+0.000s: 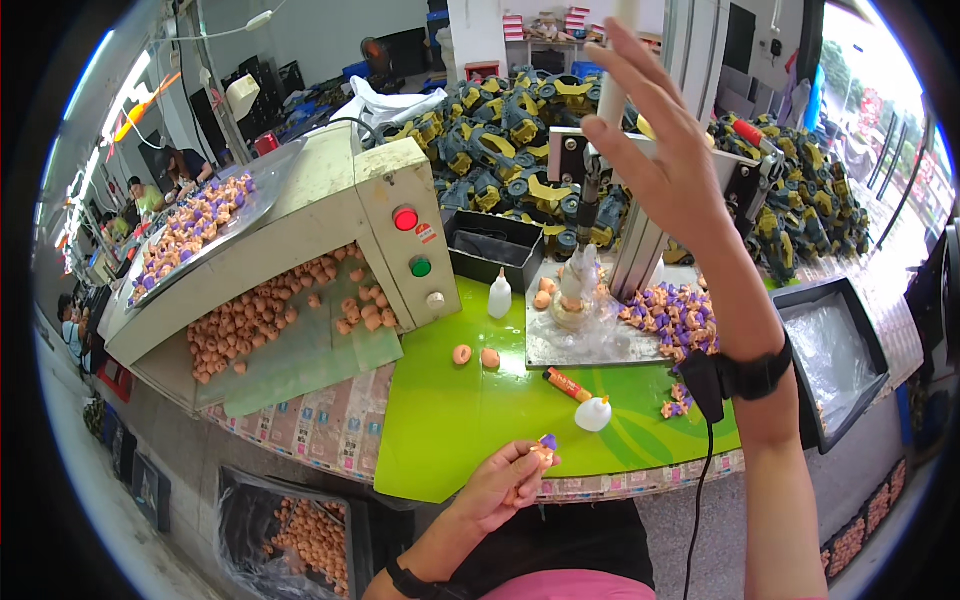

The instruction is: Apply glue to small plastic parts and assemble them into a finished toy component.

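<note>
My left hand is low in front, over the near edge of the green mat. It pinches a small peach-and-purple toy figure piece between thumb and fingers. High on the right, my right hand is raised with fingers stretched and apart, against the pale lever of a bench press; whether it presses the lever I cannot tell. Below it, the press's metal spindle points down at a clear plastic-wrapped fixture on a metal base plate. A peach piece shows inside the fixture.
Purple-and-peach pieces are heaped beside the fixture. Two white squeeze bottles, an orange tube and two peach heads rest on the green mat. A beige machine stands left, a black tray right.
</note>
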`<action>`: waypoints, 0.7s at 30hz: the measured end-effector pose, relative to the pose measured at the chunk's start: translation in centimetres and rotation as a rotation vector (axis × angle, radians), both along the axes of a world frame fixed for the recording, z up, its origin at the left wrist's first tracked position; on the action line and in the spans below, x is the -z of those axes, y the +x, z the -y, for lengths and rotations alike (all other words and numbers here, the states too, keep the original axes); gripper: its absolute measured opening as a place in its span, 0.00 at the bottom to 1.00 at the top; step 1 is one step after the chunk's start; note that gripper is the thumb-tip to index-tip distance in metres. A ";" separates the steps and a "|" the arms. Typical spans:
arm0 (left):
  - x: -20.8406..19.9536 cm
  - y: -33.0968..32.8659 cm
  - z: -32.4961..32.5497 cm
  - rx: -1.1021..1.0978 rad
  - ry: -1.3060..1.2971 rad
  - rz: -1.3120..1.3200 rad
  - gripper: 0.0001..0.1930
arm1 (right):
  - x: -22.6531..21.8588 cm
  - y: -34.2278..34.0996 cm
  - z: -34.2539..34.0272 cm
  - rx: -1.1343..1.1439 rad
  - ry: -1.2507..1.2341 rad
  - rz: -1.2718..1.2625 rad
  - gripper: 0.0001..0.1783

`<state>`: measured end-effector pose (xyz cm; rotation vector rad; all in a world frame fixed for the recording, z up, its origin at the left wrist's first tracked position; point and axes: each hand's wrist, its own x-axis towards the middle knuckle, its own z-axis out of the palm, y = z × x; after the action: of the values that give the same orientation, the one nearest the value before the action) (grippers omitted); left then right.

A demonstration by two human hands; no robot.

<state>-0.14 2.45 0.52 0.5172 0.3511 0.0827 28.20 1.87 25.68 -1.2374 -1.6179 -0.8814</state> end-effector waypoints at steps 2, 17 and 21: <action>-0.8 -0.1 0.0 -0.022 0.032 -0.066 0.09 | 0.6 0.8 -0.9 0.047 -0.030 -0.052 0.25; -2.6 -1.0 -3.6 -0.102 0.170 -0.097 0.12 | 20.1 1.3 3.0 0.067 -0.794 -0.228 0.14; -3.4 1.0 -4.3 -0.030 0.213 -0.060 0.12 | 21.8 1.7 2.1 0.040 -0.790 -0.486 0.08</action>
<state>0.87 6.79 3.96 0.7262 0.4115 0.1342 29.85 -0.26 3.89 -1.8412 -1.5654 0.1009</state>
